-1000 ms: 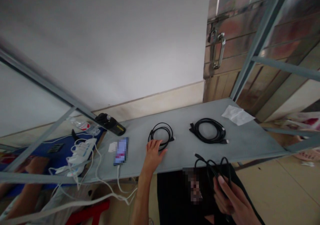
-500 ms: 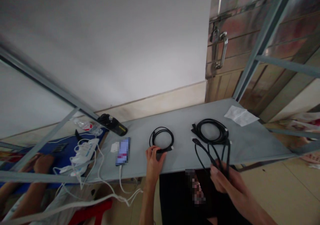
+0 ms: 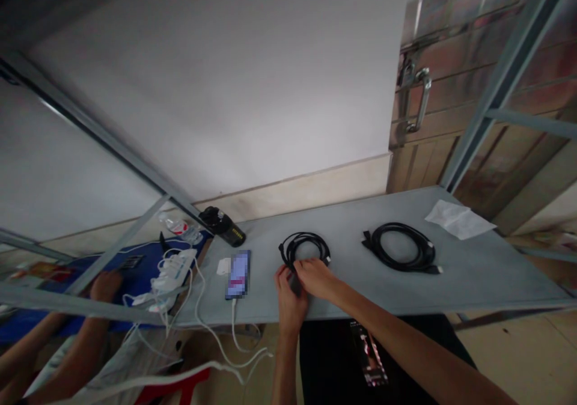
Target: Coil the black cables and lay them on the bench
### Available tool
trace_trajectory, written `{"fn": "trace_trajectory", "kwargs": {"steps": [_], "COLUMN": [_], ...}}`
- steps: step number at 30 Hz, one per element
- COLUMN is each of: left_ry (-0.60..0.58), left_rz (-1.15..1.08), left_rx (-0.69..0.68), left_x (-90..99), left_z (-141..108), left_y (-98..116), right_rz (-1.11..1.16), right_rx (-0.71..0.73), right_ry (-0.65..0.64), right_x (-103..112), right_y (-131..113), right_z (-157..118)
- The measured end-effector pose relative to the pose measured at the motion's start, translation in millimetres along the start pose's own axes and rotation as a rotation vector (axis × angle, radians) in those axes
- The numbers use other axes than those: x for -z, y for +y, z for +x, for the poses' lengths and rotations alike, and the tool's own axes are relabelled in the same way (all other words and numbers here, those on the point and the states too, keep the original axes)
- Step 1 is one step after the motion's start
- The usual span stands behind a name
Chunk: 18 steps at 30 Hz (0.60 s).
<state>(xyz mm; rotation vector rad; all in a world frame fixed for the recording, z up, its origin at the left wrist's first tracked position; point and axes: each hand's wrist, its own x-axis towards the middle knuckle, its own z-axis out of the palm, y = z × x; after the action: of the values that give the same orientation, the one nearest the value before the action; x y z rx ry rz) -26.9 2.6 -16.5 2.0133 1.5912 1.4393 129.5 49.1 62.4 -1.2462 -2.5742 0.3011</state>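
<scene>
Both my hands meet at a coiled black cable [image 3: 311, 237] on the grey table. My left hand [image 3: 291, 306] has its fingers closed around a small dark block [image 3: 294, 283] at the near side of the coil; its kind is unclear. Just right of it, my right hand [image 3: 318, 279] lies over the near part of the loops, fingers bent down on the black cable. Its fingertips are partly hidden. Farther right rests a second, thicker coil of black cable [image 3: 401, 267], with plugs at its ends, apart from both hands.
A phone [image 3: 238, 276] on a white charging cable lies to the left, below a black bottle [image 3: 223, 226]. White paper [image 3: 460, 219] lies at the far right. A white power strip [image 3: 174, 270] and another person's hand [image 3: 107, 286] are beyond the bed-frame bars. Another phone [image 3: 369, 354] sits on my lap.
My right hand has moved left from beside the thicker coil to the smaller one, bringing black cable with it. The smaller coil now shows more loops. My left hand stays at the coil.
</scene>
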Motion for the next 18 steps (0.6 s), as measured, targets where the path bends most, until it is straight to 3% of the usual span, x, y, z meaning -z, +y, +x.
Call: {"fn": "trace_trajectory", "kwargs": {"steps": [4,8,14,18], "left_ry": [0.055,-0.131,-0.165,-0.184], "left_rz": [0.078,0.175,0.137,0.137], "left_rx": [-0.024,-0.135,-0.122,-0.115], "left_x": [3.3,8.7,3.3,3.7], "left_z": [0.2,2.7,5.9,8.3], "left_y": [11.7,22.5,18.9,21.4], "right_rz": [-0.037,-0.049,-0.027,0.003], "right_rx": [0.030,0.053,0.014,-0.027], "right_ry": [0.034,0.070,0.148,0.216], "right_x": [-18.4,-26.8,-20.7,-17.9], "right_y": [9.4,19.0,31.5,49.1], "right_z": [-6.7,-14.7,-36.0,-69.6]}}
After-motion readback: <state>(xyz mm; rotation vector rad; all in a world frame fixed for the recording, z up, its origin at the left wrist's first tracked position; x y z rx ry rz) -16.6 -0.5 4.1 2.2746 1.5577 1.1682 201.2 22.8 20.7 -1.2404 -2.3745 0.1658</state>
